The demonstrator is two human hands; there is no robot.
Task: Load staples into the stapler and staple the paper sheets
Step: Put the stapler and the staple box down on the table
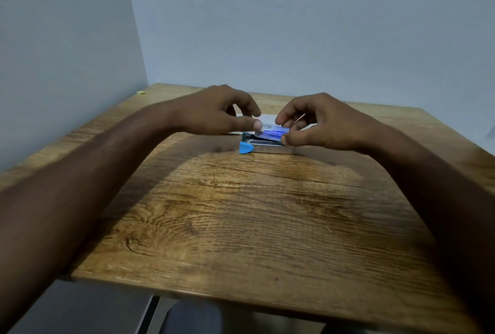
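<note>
Staple box (271, 134): blue-violet print. Stapler (263, 147): silver body, blue tab at 9 o'clock. Table (241, 215): brown woodgrain. Paper (267, 118): white.

Wooden table (241, 213) bears stapler (267, 149) and paper sheets (267, 117).

The tabletop (241, 213) is wood-grain laminate, brown and streaked, with a faint satin sheen. The stapler (267, 148) shows brushed, dull-shining metal and a matt blue plastic tip. The staple box (272, 134) looks like glossy printed card. The paper sheets (267, 117) are plain matt white. The wall (294, 25) is smooth and matt.
</note>
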